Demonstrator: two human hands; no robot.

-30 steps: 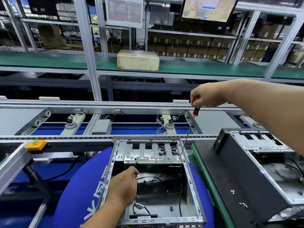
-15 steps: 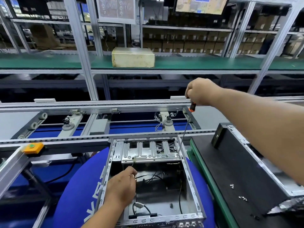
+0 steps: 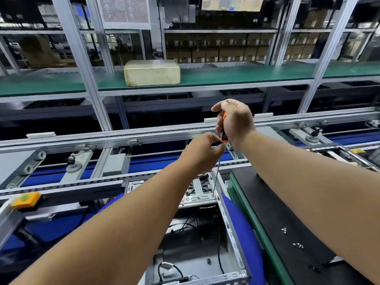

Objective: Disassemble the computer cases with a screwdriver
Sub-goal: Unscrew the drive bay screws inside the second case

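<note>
An open silver computer case (image 3: 228,225) lies on a blue round cushion (image 3: 244,229) in front of me, with loose black cables inside. My right hand (image 3: 235,122) grips the orange-and-black handle of a long screwdriver (image 3: 216,177). Its thin shaft runs down to the drive cage at the case's far right corner. My left hand (image 3: 202,154) is raised to just below the handle, and its fingertips pinch the top of the shaft. My forearms hide much of the case.
A black mat (image 3: 287,219) with a green edge lies to the right, carrying several loose screws (image 3: 298,245). A second case (image 3: 345,155) sits at the far right. A conveyor rail (image 3: 102,138) runs behind. An orange button (image 3: 25,199) is at left, a beige box (image 3: 152,72) on the shelf.
My left hand left the inside of the case and rose to the screwdriver shaft under the handle. My right hand stayed on the handle. The camera tilted and moved closer.
</note>
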